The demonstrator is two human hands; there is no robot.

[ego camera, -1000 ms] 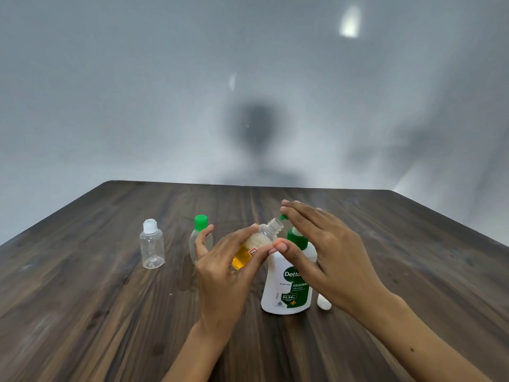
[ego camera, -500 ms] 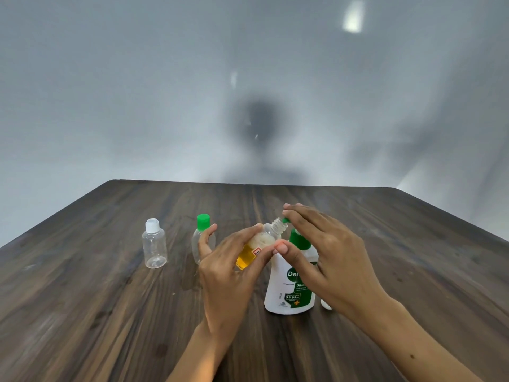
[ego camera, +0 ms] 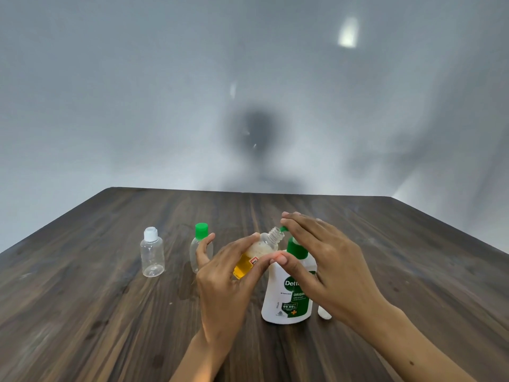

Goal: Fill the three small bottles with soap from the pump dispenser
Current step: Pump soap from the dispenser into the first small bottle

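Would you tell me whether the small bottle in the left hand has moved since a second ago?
No. The small bottle remains tilted with its open neck at the green spout of the pump dispenser, in the left hand.

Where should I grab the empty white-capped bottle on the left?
Grip the white-capped bottle around its clear round body, below the cap, fingers coming from the near side. It stands upright, apart from the green-capped bottle, so the sides are free.
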